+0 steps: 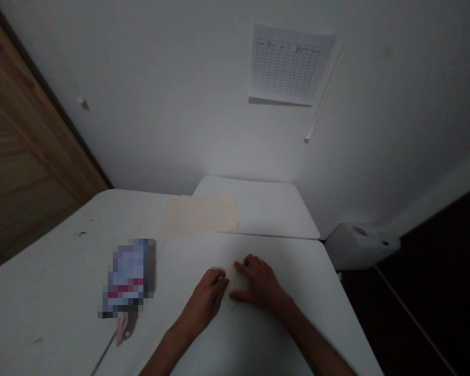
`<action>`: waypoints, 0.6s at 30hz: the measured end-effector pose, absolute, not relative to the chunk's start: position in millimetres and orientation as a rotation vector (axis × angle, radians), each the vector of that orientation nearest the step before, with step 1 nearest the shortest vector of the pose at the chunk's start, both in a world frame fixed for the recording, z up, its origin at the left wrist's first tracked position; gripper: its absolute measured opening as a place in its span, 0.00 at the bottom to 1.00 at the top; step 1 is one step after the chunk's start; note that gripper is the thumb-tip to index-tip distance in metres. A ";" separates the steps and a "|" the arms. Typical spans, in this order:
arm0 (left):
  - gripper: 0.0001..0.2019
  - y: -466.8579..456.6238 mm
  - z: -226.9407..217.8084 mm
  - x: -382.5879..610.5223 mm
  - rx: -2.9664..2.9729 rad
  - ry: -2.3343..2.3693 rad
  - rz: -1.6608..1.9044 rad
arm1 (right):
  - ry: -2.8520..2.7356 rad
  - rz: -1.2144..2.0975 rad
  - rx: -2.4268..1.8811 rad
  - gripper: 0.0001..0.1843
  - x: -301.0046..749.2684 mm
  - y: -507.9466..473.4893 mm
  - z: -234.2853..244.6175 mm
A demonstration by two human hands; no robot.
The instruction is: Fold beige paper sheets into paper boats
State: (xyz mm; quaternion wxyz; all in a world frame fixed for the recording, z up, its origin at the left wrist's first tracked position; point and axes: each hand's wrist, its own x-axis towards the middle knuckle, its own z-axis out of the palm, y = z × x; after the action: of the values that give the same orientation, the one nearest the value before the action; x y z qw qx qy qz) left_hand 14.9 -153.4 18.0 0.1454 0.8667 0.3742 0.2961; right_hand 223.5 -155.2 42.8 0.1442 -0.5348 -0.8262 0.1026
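A small pale piece of thin sheet (231,303), paper or cloth, lies on the white table (258,334) between my hands and is partly covered by them. My left hand (207,296) is closed at its left edge, with thumb and fingertips drawn together there. From the right, my right hand (260,284) rests on the piece, its thumb and forefinger spread apart and the other fingers bent. Farther back lies a larger cream sheet (199,215), flat across the table's joint. Whether the small piece is folded I cannot tell.
To the left lies a blurred-out blue and red item (127,277) with a pink ribbon (121,329). A white plastic canister (356,245) stands beyond the table's right edge. A printed chart (288,68) hangs on the wall; a wooden door (27,130) is at left.
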 end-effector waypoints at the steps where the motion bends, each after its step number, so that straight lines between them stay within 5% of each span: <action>1: 0.10 -153.8 19.9 14.6 2.481 1.077 0.849 | -2.373 0.285 -1.542 0.41 223.4 -156.0 41.5; 7: 0.11 -156.9 24.6 10.9 2.470 1.045 0.837 | -2.199 0.165 -1.521 0.35 218.9 -165.4 26.1; 14: 0.11 -159.3 23.7 8.3 2.471 1.032 0.810 | -2.190 0.129 -1.408 0.15 217.2 -173.1 12.8; 18: 0.11 -159.8 22.5 8.2 2.478 1.033 0.805 | -2.191 0.176 -1.420 0.15 219.8 -177.2 14.6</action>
State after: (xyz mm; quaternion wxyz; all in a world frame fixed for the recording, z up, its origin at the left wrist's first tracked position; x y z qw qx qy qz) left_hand 8.2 -159.8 22.5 0.1687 0.8714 0.3634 0.2831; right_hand 219.8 -177.2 14.6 0.2595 -0.5241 -0.8086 0.0651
